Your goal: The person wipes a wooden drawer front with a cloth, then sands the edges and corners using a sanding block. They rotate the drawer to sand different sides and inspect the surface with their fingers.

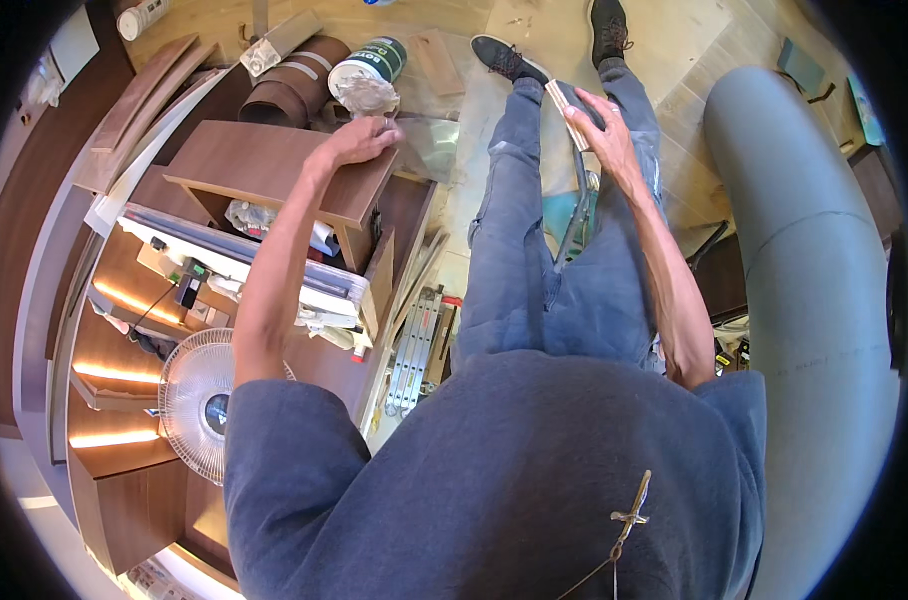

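My right hand (610,133) grips a small block (568,115) with pale layered edges and a dark face, out above my legs. It looks like a sanding block, though its far side is hidden by my fingers. My left hand (365,140) lies at the back corner of a brown wood-grain cabinet box (274,161), its fingers curled. Whether those fingers pinch anything is not clear. Just beyond them, crumpled clear plastic (367,94) covers part of a tub (371,60) with a dark green label bearing writing.
Rolled brown sheet material (292,86) and planks (142,94) lie at the far left. A mesh-caged fan (206,405) stands near my left arm. A folded aluminium ladder (412,349) sits beside my left thigh. One big grey tube (806,262) rises along my right side.
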Available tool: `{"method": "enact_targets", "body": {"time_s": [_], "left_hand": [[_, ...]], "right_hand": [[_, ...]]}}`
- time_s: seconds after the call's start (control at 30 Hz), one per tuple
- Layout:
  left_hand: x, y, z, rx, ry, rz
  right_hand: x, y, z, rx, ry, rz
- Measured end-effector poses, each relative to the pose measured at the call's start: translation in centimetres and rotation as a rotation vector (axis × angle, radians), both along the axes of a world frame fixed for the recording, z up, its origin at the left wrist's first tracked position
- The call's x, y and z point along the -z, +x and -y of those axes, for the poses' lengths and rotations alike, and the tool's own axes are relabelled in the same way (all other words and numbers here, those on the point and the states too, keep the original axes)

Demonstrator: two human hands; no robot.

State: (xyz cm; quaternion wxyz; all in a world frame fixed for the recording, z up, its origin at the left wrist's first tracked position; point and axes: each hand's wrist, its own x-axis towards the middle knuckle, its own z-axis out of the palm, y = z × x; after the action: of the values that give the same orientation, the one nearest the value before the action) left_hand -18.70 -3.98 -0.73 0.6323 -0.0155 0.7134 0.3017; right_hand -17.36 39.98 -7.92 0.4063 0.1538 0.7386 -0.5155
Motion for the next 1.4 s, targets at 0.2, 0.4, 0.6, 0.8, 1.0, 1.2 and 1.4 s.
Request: {"method": "enact_targets", "body": {"time_s": [0.2,0.4,0.6,0.8,1.0,1.2,1.4], "left_hand": [[-0.5,-2.7,-1.9,0.196,-0.183,0.326],[3.0,0.0,-0.2,0.205,-0.250,0.255],[1.3,-1.9,-0.6,0.283,-0.157,0.248],[-1.4,-0.7,1.8,0.159,-0.249,-0.204],[-3.0,-1.9,3.8,0.398,-0.267,-0.232],[-1.3,-1.2,3.7,0.405,-0.261,-0.145],[-1.5,-1.1,3.4,0.386,-0.213,-0.160]], "right_hand": [[-0.1,0.5,0.5,0.010,-0.026,0.070],[-0.1,0.4,1.2,0.006,-0.018,0.051],[0.8,3.5,4.5,0.300,-0.204,0.295],[-7.1,7.9,15.1,0.304,-0.271,0.140],[-18.2,9.6,23.2,0.385,-0.403,0.195],[-10.4,8.1,26.9,0.508,-0.221,0.114],[-19.4,9.9,25.6,0.377,-0.233,0.065]]}}
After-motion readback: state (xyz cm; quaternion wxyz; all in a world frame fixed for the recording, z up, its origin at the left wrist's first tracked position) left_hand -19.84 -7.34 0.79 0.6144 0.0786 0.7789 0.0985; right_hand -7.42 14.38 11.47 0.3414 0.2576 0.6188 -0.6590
